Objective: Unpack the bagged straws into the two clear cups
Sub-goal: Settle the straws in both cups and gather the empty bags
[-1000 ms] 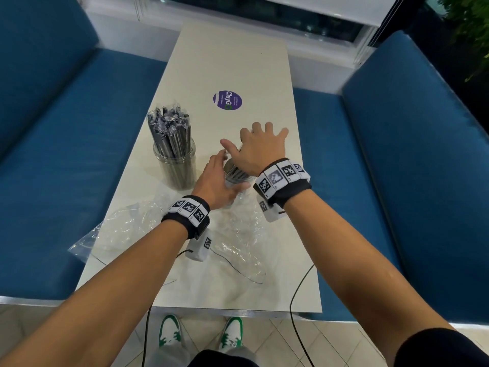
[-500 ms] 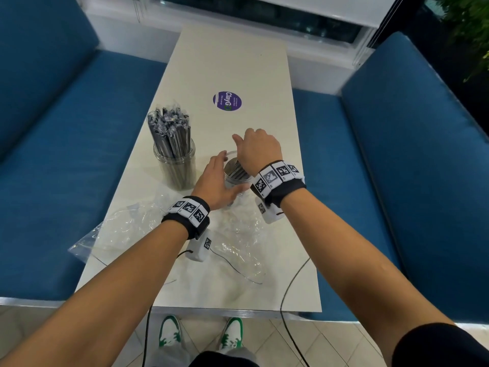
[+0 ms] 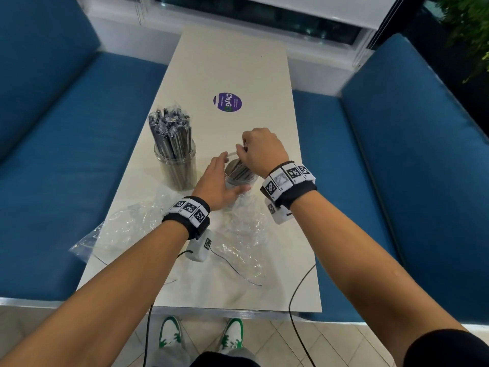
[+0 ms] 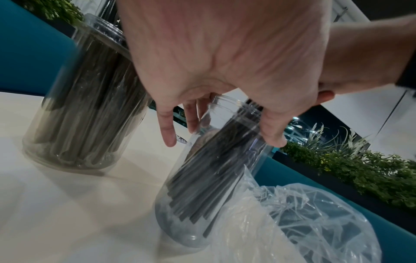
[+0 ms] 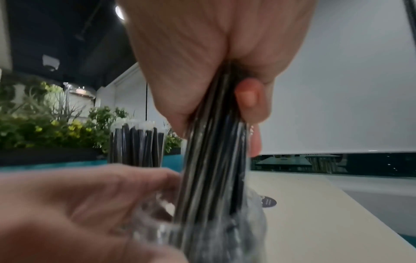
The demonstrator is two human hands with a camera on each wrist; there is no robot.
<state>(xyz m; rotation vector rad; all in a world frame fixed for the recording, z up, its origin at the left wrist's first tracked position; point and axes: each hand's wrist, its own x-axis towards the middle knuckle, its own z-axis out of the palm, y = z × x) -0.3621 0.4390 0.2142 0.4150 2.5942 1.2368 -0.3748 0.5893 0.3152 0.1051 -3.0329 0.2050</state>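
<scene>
Fist where a flat palm was: your right hand [image 3: 260,151] now grips the straw bundle [image 5: 213,160] in the near cup [image 4: 202,186], table centre. Left hand [image 3: 218,184] wraps the cup wall w/ loosely bent fingers. Far cup [image 3: 176,165] at 10 o'clock is full, bags [image 3: 238,242] empty, so nearly done.

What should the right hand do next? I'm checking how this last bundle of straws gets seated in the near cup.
Probably lower the bundle of straws until it rests on the cup's bottom, then let go. The right hand grips the bundle's top above the near cup, which the left hand holds tilted; the far cup already stands full.
</scene>
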